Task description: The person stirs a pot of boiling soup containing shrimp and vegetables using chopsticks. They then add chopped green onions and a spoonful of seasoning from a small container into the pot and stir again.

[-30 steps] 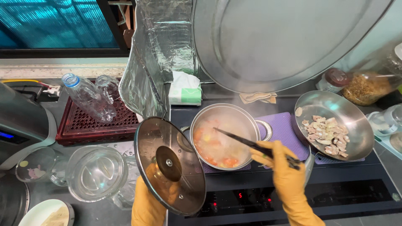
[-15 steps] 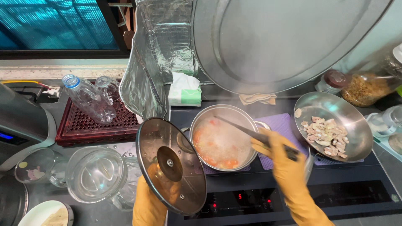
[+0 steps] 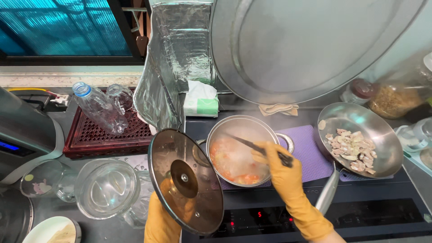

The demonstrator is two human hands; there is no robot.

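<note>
- Left hand (image 3: pixel 164 220), yellow-gloved, was at the near edge, seen mostly through the glass lid (image 3: pixel 185 180); it held the lid tilted up, but the grip itself was hidden behind the glass, so how the fingers closed was not readable.
- Lid's right rim overlapped the near-left rim of the steel pot (image 3: pixel 243 148); no gap showed between them.
- Right hand (image 3: pixel 279 164), also gloved, was clamped on a dark utensil (image 3: pixel 252 146) whose tip ran up-left into the pot's orange, steaming contents.
- Hands were apart, lid to the left, utensil to the right, pot mouth open between them.
- Pot sat on a purple mat (image 3: pixel 310 153) on the black cooktop (image 3: pixel 360 216); open cooktop lay near-right.
- Frying pan (image 3: pixel 360 135) with meat pieces sat just right of the pot, its handle running toward the near edge beside the right forearm.
- Left of the lid: empty glass bowl (image 3: pixel 105 189), tight against it.
- Farther left: plastic bottle (image 3: pixel 99 108) lying on a dark red tray (image 3: pixel 108 137).
- Far: foil splash guard (image 3: pixel 177 58), tissue pack (image 3: pixel 201 100), big metal lid (image 3: pixel 306 45) overhanging the pot.
</note>
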